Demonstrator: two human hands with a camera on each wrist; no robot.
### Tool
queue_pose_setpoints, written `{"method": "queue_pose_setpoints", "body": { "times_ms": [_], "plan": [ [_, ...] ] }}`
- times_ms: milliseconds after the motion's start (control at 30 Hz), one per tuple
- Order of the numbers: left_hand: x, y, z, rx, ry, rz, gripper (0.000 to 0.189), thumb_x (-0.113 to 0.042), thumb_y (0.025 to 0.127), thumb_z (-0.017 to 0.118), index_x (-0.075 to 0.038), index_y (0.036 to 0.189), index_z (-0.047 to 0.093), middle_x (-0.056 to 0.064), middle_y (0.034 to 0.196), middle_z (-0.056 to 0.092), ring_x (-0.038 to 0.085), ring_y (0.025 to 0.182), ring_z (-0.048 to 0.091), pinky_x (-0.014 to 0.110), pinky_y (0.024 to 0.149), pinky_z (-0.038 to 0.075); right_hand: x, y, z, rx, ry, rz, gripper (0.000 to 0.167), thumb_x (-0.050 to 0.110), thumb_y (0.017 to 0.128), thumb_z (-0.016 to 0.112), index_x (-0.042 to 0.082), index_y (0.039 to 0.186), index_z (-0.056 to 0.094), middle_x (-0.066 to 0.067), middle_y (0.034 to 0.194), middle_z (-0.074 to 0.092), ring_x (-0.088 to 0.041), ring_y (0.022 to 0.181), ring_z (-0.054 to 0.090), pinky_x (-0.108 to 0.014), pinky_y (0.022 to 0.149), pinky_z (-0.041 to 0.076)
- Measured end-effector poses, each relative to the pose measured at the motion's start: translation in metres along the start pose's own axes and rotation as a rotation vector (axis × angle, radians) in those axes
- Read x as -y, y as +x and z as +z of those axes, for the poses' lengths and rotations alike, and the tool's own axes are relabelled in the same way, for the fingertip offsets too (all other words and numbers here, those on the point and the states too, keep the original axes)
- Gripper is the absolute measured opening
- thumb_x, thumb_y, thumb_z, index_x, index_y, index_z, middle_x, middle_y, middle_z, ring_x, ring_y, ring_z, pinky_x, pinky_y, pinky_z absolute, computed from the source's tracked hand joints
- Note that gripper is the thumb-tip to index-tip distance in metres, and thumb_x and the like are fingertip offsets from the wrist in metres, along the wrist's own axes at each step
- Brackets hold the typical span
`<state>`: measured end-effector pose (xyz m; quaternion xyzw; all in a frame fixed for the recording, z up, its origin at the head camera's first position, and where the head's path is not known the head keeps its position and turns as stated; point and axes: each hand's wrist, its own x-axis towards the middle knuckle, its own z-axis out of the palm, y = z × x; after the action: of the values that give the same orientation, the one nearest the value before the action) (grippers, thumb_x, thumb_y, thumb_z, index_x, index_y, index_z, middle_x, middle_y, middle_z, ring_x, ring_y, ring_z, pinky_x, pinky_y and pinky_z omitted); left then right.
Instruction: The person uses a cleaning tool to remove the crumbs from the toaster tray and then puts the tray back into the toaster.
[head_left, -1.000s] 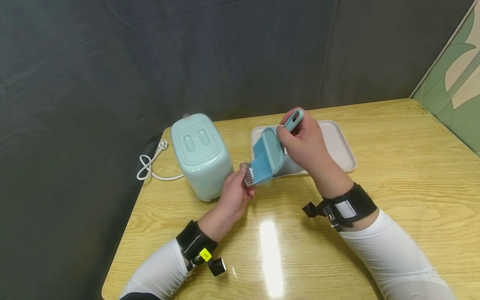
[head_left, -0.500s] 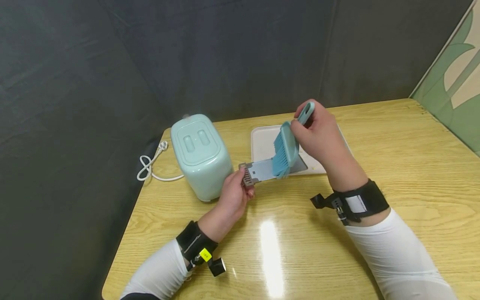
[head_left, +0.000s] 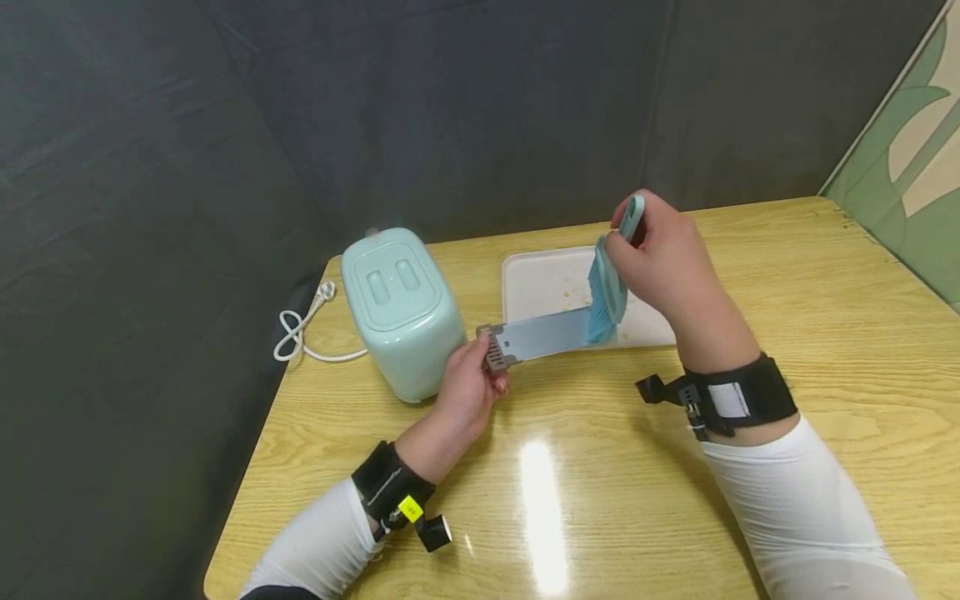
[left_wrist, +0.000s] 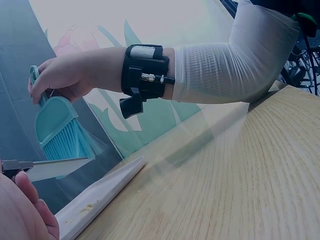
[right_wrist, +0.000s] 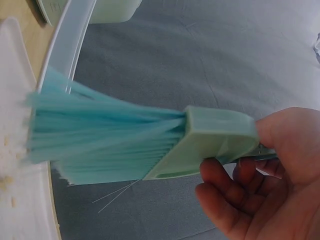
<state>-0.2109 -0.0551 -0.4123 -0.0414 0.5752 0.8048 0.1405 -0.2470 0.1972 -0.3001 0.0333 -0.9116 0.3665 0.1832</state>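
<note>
In the head view my left hand (head_left: pixel 467 385) grips the grey slotted end of a flat metal crumb tray (head_left: pixel 546 334), held out to the right. My right hand (head_left: pixel 675 258) pinches the handle of a mint-green hand brush (head_left: pixel 617 287). Its blue bristles (right_wrist: pixel 105 132) touch the far end of the crumb tray, bending in the right wrist view. Beneath that end lies a white rectangular tray (head_left: pixel 531 279) with yellowish crumbs (left_wrist: pixel 86 208) scattered on it. The left wrist view shows the crumb tray nearly edge-on, raised above the white tray.
A mint-green toaster (head_left: pixel 408 333) with its lid on stands left of the white tray, close to my left hand. Its white cord (head_left: pixel 296 333) and plug lie at the table's left edge. A dark cloth (head_left: pixel 480 108) hangs behind the wooden table (head_left: pixel 637 500).
My right hand has drawn the brush rightward along the crumb tray, from beside my left fingers to the far end. My left hand has stayed put. Crumbs on the white tray have come into view.
</note>
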Motion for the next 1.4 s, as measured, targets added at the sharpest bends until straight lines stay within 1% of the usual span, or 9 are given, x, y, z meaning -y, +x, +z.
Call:
{"method": "queue_pose_setpoints", "body": {
  "times_ms": [167,367,633,733,933,1067,1167,1233,1400],
  "plan": [
    [0.0,0.0,-0.001,0.007,0.01,0.0,0.046,-0.033,0.113,0.035,-0.002,0.137,0.059,-0.003,0.091,0.064,0.008,0.061,0.046,0.021,0.057,0.04,0.0,-0.001,0.001,0.001,-0.021,-0.081,0.018,0.025,0.101,0.053,0.011,0.108,0.059,-0.012,0.077,0.056,-0.028,0.067,0.051,-0.037,0.057,0.042],
    [0.0,0.0,-0.001,0.003,0.013,0.002,0.045,-0.034,0.112,0.036,-0.002,0.133,0.061,-0.004,0.084,0.062,0.008,0.059,0.045,0.022,0.058,0.04,-0.001,-0.001,0.004,0.017,-0.004,-0.195,0.014,0.022,0.101,0.062,0.009,0.108,0.065,-0.011,0.086,0.061,-0.026,0.074,0.052,-0.035,0.064,0.041],
    [-0.001,-0.001,0.0,-0.006,-0.004,0.002,0.044,-0.033,0.112,0.038,0.0,0.13,0.061,-0.005,0.08,0.062,0.007,0.056,0.046,0.022,0.057,0.04,0.001,-0.001,0.006,-0.016,0.034,-0.166,0.02,0.025,0.101,0.062,0.008,0.11,0.066,-0.012,0.096,0.064,-0.026,0.079,0.055,-0.036,0.068,0.044],
    [0.0,0.0,0.0,-0.004,0.001,0.004,0.045,-0.033,0.112,0.038,0.002,0.131,0.06,-0.006,0.079,0.062,0.007,0.055,0.046,0.022,0.057,0.04,0.003,-0.001,0.007,-0.069,0.057,-0.158,0.023,0.027,0.101,0.062,0.007,0.111,0.066,-0.012,0.098,0.066,-0.025,0.08,0.056,-0.032,0.069,0.045],
    [0.0,0.001,0.0,-0.011,-0.012,-0.007,0.044,-0.033,0.112,0.039,-0.001,0.132,0.06,-0.005,0.081,0.063,0.007,0.056,0.047,0.022,0.056,0.04,0.003,-0.001,0.005,-0.246,0.111,-0.187,0.024,0.026,0.1,0.064,0.004,0.11,0.067,-0.01,0.099,0.067,-0.015,0.079,0.056,-0.017,0.071,0.044],
    [-0.001,0.001,0.0,-0.012,-0.011,-0.009,0.044,-0.033,0.112,0.039,-0.001,0.133,0.06,-0.005,0.082,0.063,0.007,0.055,0.046,0.022,0.056,0.041,0.003,-0.002,0.003,-0.306,0.278,-0.194,0.024,0.022,0.098,0.068,0.001,0.109,0.066,0.002,0.091,0.064,-0.01,0.071,0.055,-0.017,0.067,0.046],
    [-0.001,0.001,0.0,-0.007,-0.002,-0.007,0.045,-0.033,0.112,0.039,-0.001,0.134,0.06,-0.004,0.083,0.064,0.007,0.056,0.046,0.022,0.056,0.041,0.005,-0.002,0.004,-0.295,0.435,-0.185,0.019,0.017,0.095,0.07,0.001,0.104,0.065,0.008,0.085,0.064,-0.009,0.067,0.06,-0.017,0.067,0.052],
    [-0.001,0.002,0.0,-0.006,0.004,-0.01,0.045,-0.034,0.112,0.039,-0.002,0.135,0.06,-0.004,0.086,0.065,0.007,0.057,0.047,0.022,0.057,0.042,0.007,-0.002,0.007,-0.255,0.514,-0.161,0.013,0.014,0.094,0.071,0.005,0.101,0.065,0.008,0.083,0.064,-0.009,0.067,0.064,-0.016,0.069,0.055],
    [0.001,0.003,-0.001,0.0,0.011,-0.009,0.045,-0.034,0.112,0.039,-0.002,0.134,0.061,-0.004,0.089,0.066,0.008,0.059,0.047,0.022,0.058,0.042,0.013,-0.003,0.023,-0.063,0.621,-0.065,0.007,0.011,0.096,0.069,0.013,0.096,0.063,0.005,0.086,0.065,-0.01,0.07,0.066,-0.02,0.068,0.059]
  ]
}}
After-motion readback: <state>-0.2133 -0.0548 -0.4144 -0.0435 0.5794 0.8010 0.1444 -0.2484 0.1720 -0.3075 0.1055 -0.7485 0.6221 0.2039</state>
